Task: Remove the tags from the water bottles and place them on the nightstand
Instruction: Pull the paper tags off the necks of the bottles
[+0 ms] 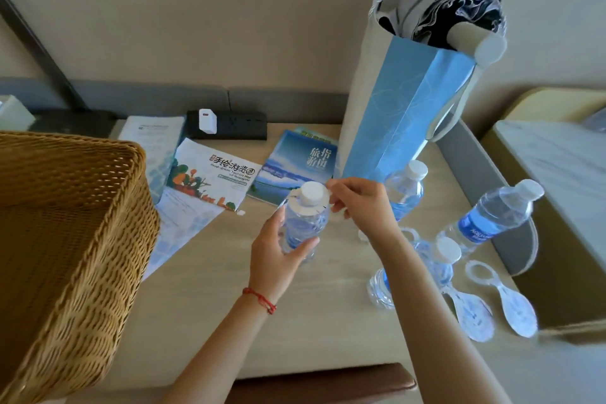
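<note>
The left hand is wrapped around the body of a water bottle standing upright on the desk, fingers closed on its lower half to steady it. The right hand is up at the neck, its fingertips pinched on the edge of the white tag that rings the bottle just under the cap — so the step in hand looks like pulling this tag off. Two removed tags already lie flat on the desk to the right, beside a bottle lying on its side; another bottle stands behind the right wrist, and a tilted bottle sits at the desk's right edge. Whether those three carry tags cannot be told for certain, though their necks look bare. By that reckoning the task is well along. The next move calls for lifting the ring up and over the cap — or tearing it open at its slit — while the left hand keeps the bottle from tipping, then laying the tag down with the others. A wicker basket and a blue paper bag crowd the desk, so there is little spare room.
</note>
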